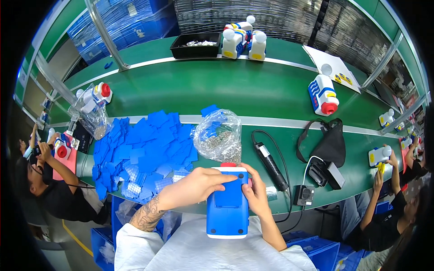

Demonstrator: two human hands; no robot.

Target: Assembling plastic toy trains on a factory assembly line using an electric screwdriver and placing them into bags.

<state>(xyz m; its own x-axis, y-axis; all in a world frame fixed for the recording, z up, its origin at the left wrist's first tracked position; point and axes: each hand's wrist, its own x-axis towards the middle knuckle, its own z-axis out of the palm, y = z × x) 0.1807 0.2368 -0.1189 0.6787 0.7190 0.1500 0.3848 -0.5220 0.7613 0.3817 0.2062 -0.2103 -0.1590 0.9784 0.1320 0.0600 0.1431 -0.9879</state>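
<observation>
A bottle-shaped plastic toy (pixel 228 217) stands upright before my chest, its blue back toward me. White edges and a red top (pixel 228 165) show on it. My right hand (pixel 257 194) grips its right side, thumb on the back. From the left, my left hand (pixel 203 184) lies over the upper back with fingers pressed together, index fingertip by a dark round spot at the upper right corner. Anything inside those fingers is hidden. Two more dark spots mark the lower corners. Just beyond, a clear bag (pixel 219 135) holds small metal screws.
Blue square sheets (pixel 149 144) are heaped at left. An electric screwdriver (pixel 270 165), a black pouch (pixel 327 147) and a small black box (pixel 304 195) lie right. Similar toys (pixel 323 95) and a black tray (pixel 195 46) stand farther back. Co-workers (pixel 63 185) sit at both sides.
</observation>
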